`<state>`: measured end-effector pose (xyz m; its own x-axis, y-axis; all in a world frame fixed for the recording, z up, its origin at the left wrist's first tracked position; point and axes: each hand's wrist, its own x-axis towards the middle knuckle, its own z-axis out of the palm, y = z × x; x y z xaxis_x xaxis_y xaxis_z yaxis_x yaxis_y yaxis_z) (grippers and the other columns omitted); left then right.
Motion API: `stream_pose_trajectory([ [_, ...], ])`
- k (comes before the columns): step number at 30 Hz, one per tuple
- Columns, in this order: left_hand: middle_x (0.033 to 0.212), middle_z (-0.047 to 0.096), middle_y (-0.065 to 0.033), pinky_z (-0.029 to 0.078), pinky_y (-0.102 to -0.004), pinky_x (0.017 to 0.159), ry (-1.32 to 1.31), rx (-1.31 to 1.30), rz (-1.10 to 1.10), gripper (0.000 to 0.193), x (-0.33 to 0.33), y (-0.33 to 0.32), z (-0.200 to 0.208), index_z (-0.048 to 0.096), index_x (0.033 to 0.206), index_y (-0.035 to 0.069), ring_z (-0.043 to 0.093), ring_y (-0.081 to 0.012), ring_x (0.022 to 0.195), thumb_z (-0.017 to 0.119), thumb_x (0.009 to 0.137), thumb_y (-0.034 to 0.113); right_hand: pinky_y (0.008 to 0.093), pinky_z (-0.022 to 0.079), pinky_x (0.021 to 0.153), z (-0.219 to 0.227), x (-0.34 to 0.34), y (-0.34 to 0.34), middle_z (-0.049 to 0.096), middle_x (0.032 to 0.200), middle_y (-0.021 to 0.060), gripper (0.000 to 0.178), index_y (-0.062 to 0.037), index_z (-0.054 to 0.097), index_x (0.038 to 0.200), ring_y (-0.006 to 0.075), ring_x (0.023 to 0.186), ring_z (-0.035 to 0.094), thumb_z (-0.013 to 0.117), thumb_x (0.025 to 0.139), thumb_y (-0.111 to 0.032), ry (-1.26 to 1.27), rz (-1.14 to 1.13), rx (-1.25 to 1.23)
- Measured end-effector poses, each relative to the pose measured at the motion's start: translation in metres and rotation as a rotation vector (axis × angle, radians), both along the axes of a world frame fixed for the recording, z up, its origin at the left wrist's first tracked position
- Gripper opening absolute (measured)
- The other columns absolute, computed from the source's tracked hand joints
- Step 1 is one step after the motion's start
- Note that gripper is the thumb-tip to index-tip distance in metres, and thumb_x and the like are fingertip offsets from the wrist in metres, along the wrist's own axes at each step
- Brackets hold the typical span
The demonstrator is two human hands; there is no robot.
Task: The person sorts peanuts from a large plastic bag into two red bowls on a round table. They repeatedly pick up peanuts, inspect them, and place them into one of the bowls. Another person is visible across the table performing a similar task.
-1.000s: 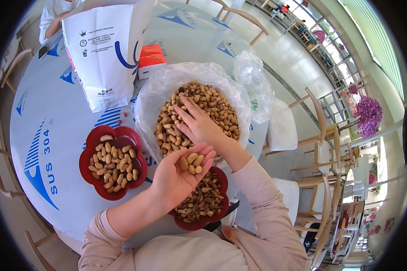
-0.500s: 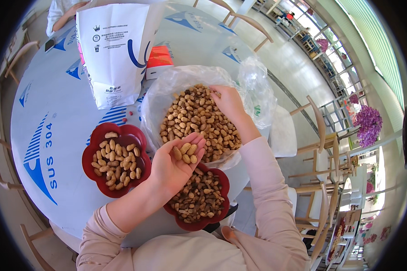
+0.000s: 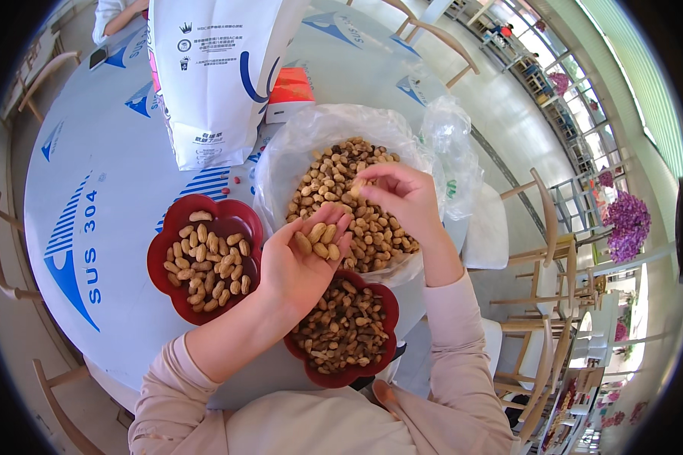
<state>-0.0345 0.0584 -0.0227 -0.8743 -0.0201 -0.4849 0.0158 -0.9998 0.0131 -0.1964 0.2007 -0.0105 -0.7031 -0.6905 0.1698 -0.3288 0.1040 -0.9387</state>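
My left hand [image 3: 287, 269] is turned palm up and cupped around several unshelled peanuts [image 3: 320, 241]. Just to its right, my right hand [image 3: 408, 199] pinches a single peanut [image 3: 358, 188] between thumb and fingertips, above the heap. Beneath both hands, a clear plastic bag [image 3: 282, 152] lies spread open, full of unshelled peanuts [image 3: 383, 241]. To the left of my left forearm sits a dark red flower-shaped bowl [image 3: 158, 262] with pale peanuts in it. A second red bowl [image 3: 391, 322], nearer my body, holds darker, smaller-looking peanuts or shells.
A tall white paper bag [image 3: 212, 106] stands at the back left, with a red-and-white box [image 3: 290, 92] beside it. A few small reddish bits lie near the left bowl. Across the round table [image 3: 68, 205] another person's sleeve [image 3: 110, 17] shows. Wooden chairs [image 3: 542, 208] stand at the right.
My right hand has come back from the far side of the heap toward my left palm, now with a peanut in its fingertips. The whole view has shifted slightly.
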Motion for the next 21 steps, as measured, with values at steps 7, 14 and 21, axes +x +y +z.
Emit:
stream_pose_trajectory([
  [7,0.143,0.054,-0.0191,0.047,-0.0441,0.113,0.045,0.113,-0.017,0.045,0.001,0.001,0.001,0.048,0.144,-0.005,0.055,-0.0306,0.131,0.032,0.108,0.018,0.0225,0.051,0.068,0.013,0.036,0.007,0.073,0.107,0.0086,0.023,0.0033,0.072,0.114,0.0089,0.075,0.062,0.066,0.092,0.007,-0.031,0.209,-0.221],
  [14,0.151,0.049,-0.0210,0.045,-0.0457,0.113,0.178,0.090,0.024,0.046,0.024,-0.053,0.015,0.043,0.149,-0.005,0.051,-0.0337,0.137,0.035,0.110,0.019,0.0215,0.048,0.067,-0.012,0.062,0.055,0.071,0.107,0.0089,0.016,0.0030,0.072,0.107,0.0084,0.074,0.059,0.059,0.100,0.004,-0.055,-0.041,-0.250],
  [21,0.153,0.048,-0.0239,0.034,-0.0401,0.122,0.087,-0.838,0.053,0.058,0.091,-0.144,0.023,0.048,0.146,-0.009,0.043,-0.0328,0.145,0.024,0.112,0.031,0.0213,0.046,0.066,-0.042,0.086,0.106,0.073,0.099,0.0089,0.014,0.0046,0.072,0.104,0.0086,0.073,0.058,0.059,0.101,-0.002,-0.118,-0.216,-0.259],
])
